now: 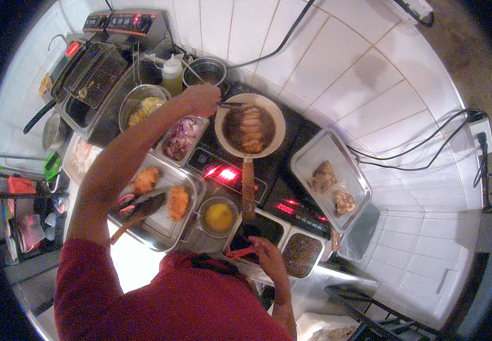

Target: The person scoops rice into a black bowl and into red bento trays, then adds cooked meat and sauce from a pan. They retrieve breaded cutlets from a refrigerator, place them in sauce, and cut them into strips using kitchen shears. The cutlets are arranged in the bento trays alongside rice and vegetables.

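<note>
My left hand [203, 99] is closed around a thin dark utensil [232, 105], its kind unclear, which reaches over the rim of a light-coloured pan [219, 136]. Sliced browned meat [251, 129] lies in a row in dark liquid inside that pan. The pan's wooden handle [248, 184] points toward me. Lower down, my right hand [268, 257] grips a red handle [241, 252] over a dark rectangular container [270, 226]; what the handle belongs to is hidden. Beside that hand is a metal container of brown chopped food [301, 254].
Breaded cutlets [178, 203] and tongs [135, 211] lie on a metal tray [163, 244]. Around the pan are sliced onions [183, 136], a bowl of yellow liquid [218, 217], a squeeze bottle [172, 75] and a fryer basket [95, 71]. A tray [348, 167] with food pieces stands right.
</note>
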The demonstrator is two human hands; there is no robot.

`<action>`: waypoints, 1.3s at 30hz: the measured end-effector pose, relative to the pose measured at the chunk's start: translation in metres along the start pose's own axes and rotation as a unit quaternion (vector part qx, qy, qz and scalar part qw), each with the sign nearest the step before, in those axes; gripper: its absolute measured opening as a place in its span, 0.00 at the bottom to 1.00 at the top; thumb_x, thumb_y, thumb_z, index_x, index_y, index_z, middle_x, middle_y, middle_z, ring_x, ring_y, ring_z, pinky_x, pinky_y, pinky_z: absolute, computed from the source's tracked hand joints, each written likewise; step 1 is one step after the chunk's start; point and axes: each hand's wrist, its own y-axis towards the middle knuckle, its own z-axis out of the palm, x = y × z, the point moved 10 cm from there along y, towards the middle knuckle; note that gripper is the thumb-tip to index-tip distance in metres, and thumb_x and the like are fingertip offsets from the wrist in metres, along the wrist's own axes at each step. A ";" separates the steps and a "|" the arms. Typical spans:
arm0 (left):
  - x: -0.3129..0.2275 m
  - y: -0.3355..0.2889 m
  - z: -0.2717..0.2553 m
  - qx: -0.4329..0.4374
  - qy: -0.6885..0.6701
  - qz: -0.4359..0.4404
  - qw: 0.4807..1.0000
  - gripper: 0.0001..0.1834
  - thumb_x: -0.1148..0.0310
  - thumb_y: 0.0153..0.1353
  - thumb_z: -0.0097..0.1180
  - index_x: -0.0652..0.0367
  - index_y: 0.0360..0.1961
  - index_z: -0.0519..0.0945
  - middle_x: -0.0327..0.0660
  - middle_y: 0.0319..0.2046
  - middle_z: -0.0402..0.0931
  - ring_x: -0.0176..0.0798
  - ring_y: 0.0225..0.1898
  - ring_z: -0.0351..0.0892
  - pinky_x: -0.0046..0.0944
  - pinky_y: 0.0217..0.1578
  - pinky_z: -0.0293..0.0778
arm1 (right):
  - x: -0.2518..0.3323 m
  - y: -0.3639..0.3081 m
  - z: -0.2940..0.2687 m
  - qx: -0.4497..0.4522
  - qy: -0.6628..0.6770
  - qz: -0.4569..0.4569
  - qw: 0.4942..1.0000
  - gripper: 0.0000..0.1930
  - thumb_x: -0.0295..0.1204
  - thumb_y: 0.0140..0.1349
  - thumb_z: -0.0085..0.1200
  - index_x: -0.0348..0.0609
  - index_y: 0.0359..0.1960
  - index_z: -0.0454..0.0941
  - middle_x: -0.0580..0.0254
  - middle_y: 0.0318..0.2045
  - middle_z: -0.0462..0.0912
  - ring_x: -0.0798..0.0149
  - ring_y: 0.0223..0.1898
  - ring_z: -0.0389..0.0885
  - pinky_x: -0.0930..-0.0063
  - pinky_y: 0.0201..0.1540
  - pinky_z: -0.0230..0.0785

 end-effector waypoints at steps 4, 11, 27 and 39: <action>-0.027 -0.018 -0.014 -0.011 0.110 0.029 0.993 0.09 0.67 0.53 0.57 0.63 0.27 0.84 0.57 0.28 0.82 0.55 0.33 0.85 0.52 0.32 0.81 | -0.013 -0.001 0.004 0.004 0.028 0.021 0.999 0.19 0.39 0.73 0.45 0.38 0.54 0.78 0.56 0.49 0.82 0.61 0.50 0.79 0.69 0.56 0.69; -0.081 -0.039 -0.007 -0.156 0.301 0.141 0.930 0.06 0.68 0.55 0.57 0.58 0.30 0.82 0.39 0.25 0.78 0.41 0.26 0.82 0.43 0.24 0.76 | -0.004 -0.001 0.004 -0.007 0.009 -0.001 1.000 0.19 0.40 0.73 0.44 0.39 0.53 0.78 0.56 0.47 0.82 0.62 0.49 0.79 0.70 0.55 0.69; -0.034 -0.003 -0.032 -0.051 0.057 0.011 0.997 0.12 0.65 0.54 0.56 0.63 0.34 0.81 0.55 0.34 0.82 0.57 0.37 0.84 0.55 0.37 0.80 | -0.001 -0.003 0.003 -0.018 -0.005 -0.021 1.000 0.18 0.38 0.73 0.45 0.40 0.54 0.79 0.58 0.46 0.82 0.65 0.47 0.80 0.71 0.53 0.70; -0.006 0.026 -0.016 0.046 -0.090 -0.016 0.995 0.16 0.60 0.54 0.59 0.65 0.25 0.84 0.49 0.23 0.82 0.50 0.23 0.83 0.49 0.26 0.81 | -0.009 -0.013 -0.001 -0.037 0.020 0.004 0.999 0.16 0.35 0.72 0.46 0.41 0.52 0.79 0.56 0.48 0.81 0.59 0.50 0.78 0.68 0.56 0.67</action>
